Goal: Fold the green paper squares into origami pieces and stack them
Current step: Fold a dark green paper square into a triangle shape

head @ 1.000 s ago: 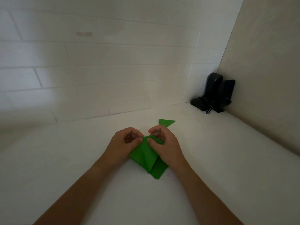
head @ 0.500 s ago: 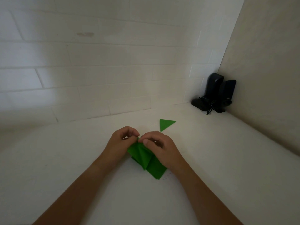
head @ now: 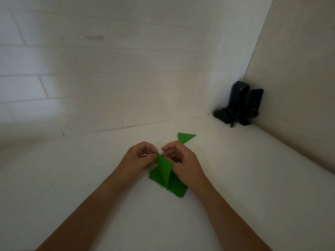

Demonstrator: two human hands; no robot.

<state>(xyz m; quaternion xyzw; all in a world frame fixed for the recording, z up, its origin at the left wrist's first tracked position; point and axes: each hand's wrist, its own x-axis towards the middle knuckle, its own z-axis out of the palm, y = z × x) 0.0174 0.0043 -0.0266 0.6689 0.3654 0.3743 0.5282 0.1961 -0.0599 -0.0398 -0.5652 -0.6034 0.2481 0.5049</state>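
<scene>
A partly folded green paper piece point(head: 164, 169) is raised off the white table between my hands, its pointed end down. My left hand point(head: 139, 158) pinches its top corner. My right hand point(head: 183, 160) has curled fingers at the paper's right edge; the exact contact is hidden. Beneath them lies a flat stack of green paper squares point(head: 176, 187). A finished green triangle point(head: 185, 137) lies flat on the table just beyond my right hand.
The white table point(head: 72, 178) meets a white brick wall at the back and a beige wall on the right. Black speakers with a tangled cable point(head: 239, 105) stand in the far right corner.
The folded paper has been lifted and turned more upright between my hands. My hands have shifted slightly apart at its top corner.
</scene>
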